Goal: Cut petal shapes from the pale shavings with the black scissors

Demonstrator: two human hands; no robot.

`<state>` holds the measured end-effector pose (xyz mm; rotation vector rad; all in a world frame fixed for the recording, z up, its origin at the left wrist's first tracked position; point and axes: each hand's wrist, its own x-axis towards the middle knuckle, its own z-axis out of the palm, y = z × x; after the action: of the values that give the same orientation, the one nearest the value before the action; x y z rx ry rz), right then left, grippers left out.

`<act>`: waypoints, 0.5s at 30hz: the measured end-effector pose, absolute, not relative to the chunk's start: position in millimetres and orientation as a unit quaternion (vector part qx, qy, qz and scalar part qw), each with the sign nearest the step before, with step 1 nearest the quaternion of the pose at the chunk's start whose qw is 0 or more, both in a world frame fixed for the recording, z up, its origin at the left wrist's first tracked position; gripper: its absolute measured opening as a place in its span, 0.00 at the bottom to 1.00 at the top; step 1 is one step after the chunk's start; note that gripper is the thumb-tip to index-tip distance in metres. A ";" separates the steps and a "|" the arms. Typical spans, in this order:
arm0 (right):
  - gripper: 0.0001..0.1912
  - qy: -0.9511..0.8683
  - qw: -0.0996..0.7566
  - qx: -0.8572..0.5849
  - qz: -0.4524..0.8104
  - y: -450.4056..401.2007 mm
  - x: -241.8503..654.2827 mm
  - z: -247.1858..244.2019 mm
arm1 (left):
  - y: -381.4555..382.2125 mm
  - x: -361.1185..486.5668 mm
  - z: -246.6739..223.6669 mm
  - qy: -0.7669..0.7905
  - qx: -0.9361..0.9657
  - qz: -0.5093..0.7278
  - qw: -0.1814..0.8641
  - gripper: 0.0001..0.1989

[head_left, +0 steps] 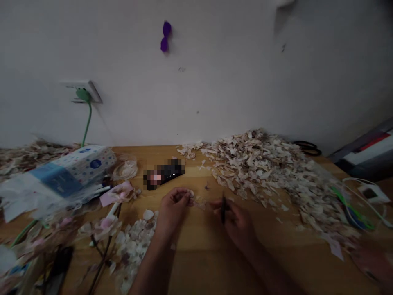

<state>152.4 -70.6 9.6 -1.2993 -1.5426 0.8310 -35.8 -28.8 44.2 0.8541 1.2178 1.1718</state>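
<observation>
My left hand is closed in a pinch above the wooden table, with a small pale petal at its fingertips. Just to the right, a thin pale scrap shows between the two hands. My right hand is closed around a slim dark tool, which points up and away from me. Blur and dim light hide what kind of tool it is. The hands are apart, close to each other. A heap of round pale petals lies beside my left forearm.
A large pile of dry, pale scraps spreads along the right and back. Beyond my left hand lies a partly blurred black phone. At left are a tissue pack, artificial flowers and a green cable. White cables lie far right.
</observation>
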 end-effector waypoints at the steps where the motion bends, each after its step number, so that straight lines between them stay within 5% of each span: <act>1: 0.13 -0.664 0.434 -0.508 0.336 -68.9 149.1 11.9 | -33.4 -41.1 50.1 0.539 0.391 0.490 0.564 0.15; 8: 0.16 -0.783 0.286 -0.423 0.356 -53.6 113.6 21.3 | -93.3 -120.7 77.2 0.680 0.617 0.312 0.245 0.13; 15: 0.14 -0.818 0.220 -0.354 0.397 -128.8 170.5 23.0 | -131.5 -168.9 53.4 0.628 0.766 0.137 -0.005 0.12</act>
<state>170.5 -128.8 23.0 -0.9789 -2.2614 1.0989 -168.9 -131.5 53.4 2.4145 1.9772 0.4326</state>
